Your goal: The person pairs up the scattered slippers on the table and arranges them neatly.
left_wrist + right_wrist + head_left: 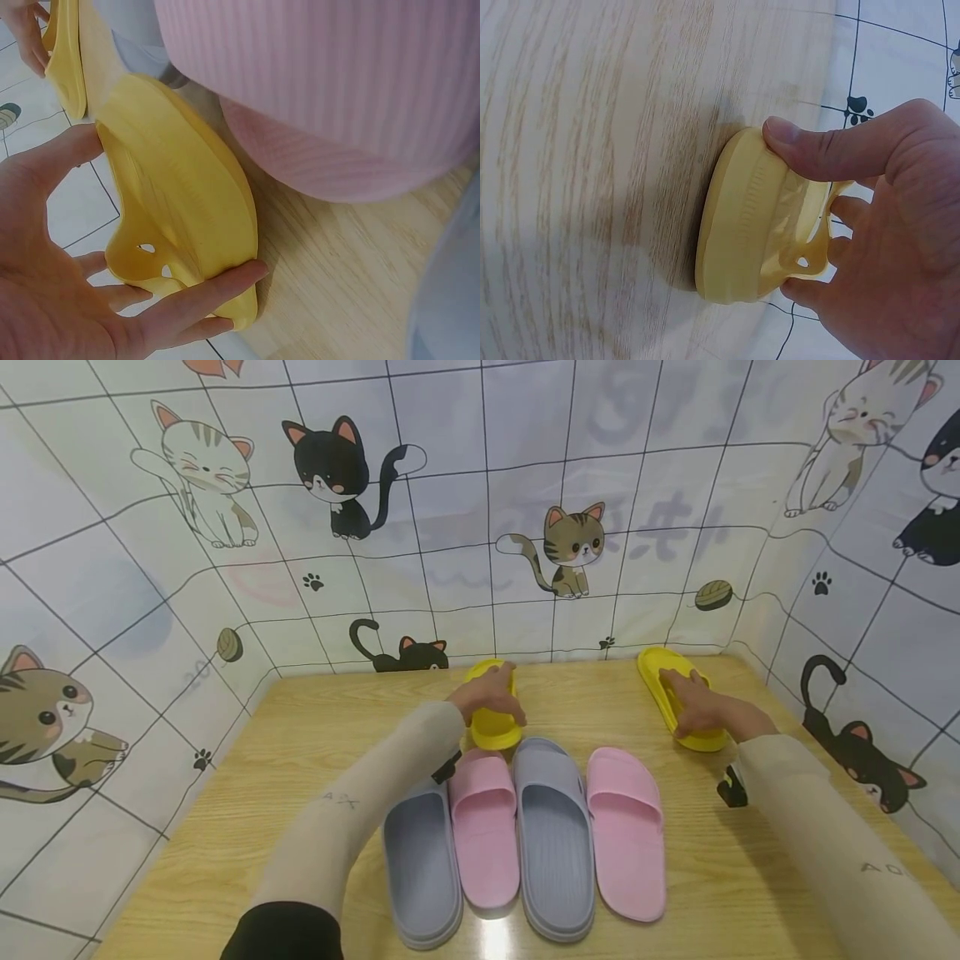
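Two yellow slippers stand near the back of the wooden table. My left hand holds the left yellow slipper by its sides, just beyond the row of other slippers. In the left wrist view, the thumb lies on one side of that slipper's heel and the fingers on the other. Farther right, my right hand grips the right yellow slipper, which sits at a slant on the table. In the right wrist view its thumb presses one side, with fingers on the opposite side. Both hands partly hide the slippers' uppers.
Toward the front, a grey slipper, a pink slipper, another grey slipper and another pink slipper stand side by side. A cat-patterned tiled backdrop encloses the table at the back and sides.
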A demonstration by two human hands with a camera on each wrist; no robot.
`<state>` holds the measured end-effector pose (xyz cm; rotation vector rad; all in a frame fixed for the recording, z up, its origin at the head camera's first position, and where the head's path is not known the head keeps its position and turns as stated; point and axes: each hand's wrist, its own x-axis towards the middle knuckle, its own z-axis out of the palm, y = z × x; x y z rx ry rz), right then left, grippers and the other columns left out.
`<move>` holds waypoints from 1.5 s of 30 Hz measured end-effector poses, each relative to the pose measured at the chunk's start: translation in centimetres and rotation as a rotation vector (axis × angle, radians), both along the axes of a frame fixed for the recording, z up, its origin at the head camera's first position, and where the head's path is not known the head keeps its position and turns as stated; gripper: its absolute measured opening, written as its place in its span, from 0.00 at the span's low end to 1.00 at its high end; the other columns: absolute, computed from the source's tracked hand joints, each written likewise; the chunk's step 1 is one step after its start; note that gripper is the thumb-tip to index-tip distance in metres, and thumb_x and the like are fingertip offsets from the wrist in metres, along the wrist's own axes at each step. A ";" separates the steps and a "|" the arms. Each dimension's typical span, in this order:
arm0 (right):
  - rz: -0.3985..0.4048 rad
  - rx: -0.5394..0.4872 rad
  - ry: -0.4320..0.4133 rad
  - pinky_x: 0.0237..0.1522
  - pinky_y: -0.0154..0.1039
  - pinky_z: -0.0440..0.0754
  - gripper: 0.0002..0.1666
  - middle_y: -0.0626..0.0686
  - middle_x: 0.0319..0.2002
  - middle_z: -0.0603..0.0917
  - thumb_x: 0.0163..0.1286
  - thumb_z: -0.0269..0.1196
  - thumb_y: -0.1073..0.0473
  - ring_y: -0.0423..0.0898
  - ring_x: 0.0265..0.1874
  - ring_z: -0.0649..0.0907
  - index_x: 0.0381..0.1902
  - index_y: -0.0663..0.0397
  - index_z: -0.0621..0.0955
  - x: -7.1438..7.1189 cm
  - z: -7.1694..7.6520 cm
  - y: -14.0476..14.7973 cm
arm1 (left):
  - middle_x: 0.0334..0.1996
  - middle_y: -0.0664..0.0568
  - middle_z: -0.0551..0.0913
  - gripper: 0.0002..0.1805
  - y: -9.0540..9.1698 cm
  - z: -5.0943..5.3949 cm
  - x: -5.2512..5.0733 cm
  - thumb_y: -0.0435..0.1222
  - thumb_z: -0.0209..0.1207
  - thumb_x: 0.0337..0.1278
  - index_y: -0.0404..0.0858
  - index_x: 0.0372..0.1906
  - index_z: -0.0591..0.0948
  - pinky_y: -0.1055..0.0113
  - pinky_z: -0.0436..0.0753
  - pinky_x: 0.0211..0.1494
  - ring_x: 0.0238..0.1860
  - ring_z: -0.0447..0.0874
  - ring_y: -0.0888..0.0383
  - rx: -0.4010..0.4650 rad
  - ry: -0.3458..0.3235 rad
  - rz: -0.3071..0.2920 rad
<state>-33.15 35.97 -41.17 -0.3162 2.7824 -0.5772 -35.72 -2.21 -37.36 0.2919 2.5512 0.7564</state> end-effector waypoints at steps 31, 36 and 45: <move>0.000 0.000 0.017 0.71 0.82 0.38 0.68 0.79 0.77 0.46 0.49 0.74 0.72 0.84 0.74 0.36 0.78 0.71 0.44 0.3 -0.1 0.0 | 0.83 0.44 0.51 0.58 4.0 0.2 0.3 0.47 0.73 0.52 0.53 0.83 0.50 0.40 0.68 0.78 0.76 0.63 0.42 -0.053 0.072 -0.064; -0.002 0.008 0.006 0.71 0.81 0.38 0.69 0.78 0.78 0.42 0.50 0.74 0.71 0.83 0.74 0.36 0.79 0.70 0.44 0.4 0.1 -0.1 | 0.84 0.45 0.50 0.57 4.7 0.3 0.3 0.47 0.73 0.52 0.54 0.83 0.50 0.39 0.69 0.77 0.75 0.63 0.40 -0.055 0.060 -0.050; 0.012 0.002 0.022 0.71 0.81 0.37 0.68 0.79 0.77 0.43 0.49 0.73 0.72 0.85 0.73 0.36 0.78 0.72 0.44 0.3 0.0 -0.2 | 0.83 0.46 0.51 0.58 5.8 0.6 0.6 0.46 0.73 0.52 0.53 0.83 0.50 0.42 0.70 0.77 0.74 0.66 0.42 -0.083 0.068 -0.035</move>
